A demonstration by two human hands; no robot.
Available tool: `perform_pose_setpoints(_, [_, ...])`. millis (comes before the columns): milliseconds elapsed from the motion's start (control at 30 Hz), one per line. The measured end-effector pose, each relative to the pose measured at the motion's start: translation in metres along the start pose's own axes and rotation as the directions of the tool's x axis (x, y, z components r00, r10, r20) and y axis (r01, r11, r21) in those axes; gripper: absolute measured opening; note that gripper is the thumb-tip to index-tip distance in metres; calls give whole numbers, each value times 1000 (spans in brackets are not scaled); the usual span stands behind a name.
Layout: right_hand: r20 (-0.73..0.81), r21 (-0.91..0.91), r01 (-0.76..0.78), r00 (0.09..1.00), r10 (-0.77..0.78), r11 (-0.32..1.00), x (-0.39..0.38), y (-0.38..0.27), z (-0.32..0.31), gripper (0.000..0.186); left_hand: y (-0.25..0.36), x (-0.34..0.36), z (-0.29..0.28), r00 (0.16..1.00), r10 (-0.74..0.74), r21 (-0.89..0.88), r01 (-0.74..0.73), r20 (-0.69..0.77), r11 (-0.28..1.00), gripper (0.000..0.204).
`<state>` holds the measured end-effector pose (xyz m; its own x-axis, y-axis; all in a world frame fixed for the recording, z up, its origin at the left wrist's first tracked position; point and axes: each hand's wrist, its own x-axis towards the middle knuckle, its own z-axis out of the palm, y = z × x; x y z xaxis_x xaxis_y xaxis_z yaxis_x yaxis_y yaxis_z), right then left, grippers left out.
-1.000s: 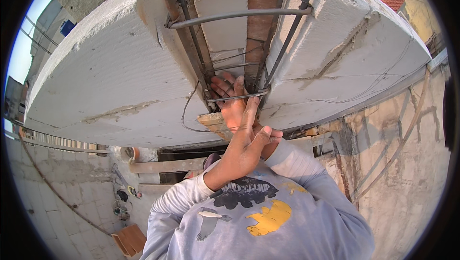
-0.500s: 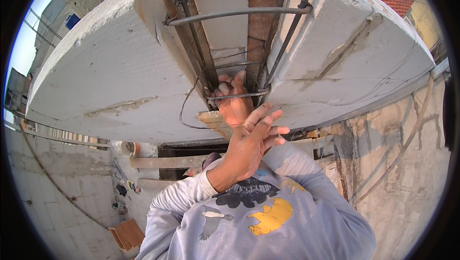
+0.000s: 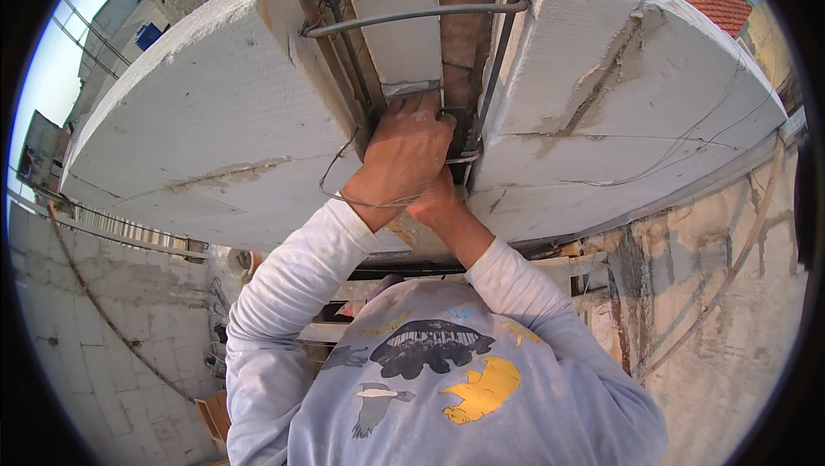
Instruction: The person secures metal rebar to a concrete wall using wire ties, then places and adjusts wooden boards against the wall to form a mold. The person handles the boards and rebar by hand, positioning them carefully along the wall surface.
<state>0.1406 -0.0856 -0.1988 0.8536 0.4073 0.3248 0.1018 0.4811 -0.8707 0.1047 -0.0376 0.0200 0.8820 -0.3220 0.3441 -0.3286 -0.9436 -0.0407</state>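
My left hand point(image 3: 402, 155) reaches, back upward, into the gap between two white block walls. Its fingers bend down among the bars of a steel rebar cage point(image 3: 417, 19); their tips and whatever they grip are hidden. Below and partly behind it is my right hand point(image 3: 436, 195), with its fingers covered by the left hand and the cage. A thin loop of tie wire point(image 3: 325, 181) curves out from the cage's left side and crosses my left wrist. Beside the hands, a steel stirrup point(image 3: 464, 158) spans the cage's lower right.
White block walls flank the gap, the left block point(image 3: 215, 114) and the right block point(image 3: 636, 97). Loose thin wire point(image 3: 687, 152) hangs over the right one. A pale wooden board point(image 3: 550, 267) lies lower down, and a hose point(image 3: 103, 311) runs along the left wall.
My left hand has moved up and forward from open, spread fingers near my chest into the gap. It now covers my right hand, which has drawn back slightly toward me.
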Motion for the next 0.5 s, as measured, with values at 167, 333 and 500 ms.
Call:
perform_pose_setpoints(167, [64,-746,-5,995,78,665,1,-69,16,43,-16,-2,5,991,60,-157,-79,-122,984,14])
perform_pose_setpoints(333, [27,-490,-88,993,116,867,-1,-30,-15,36,-6,2,-7,999,28,-246,-33,-22,969,15])
perform_pose_setpoints(500, [-1,584,-300,929,370,755,-7,-107,10,25,-10,-11,-12,1000,-10,-313,8,-4,950,15])
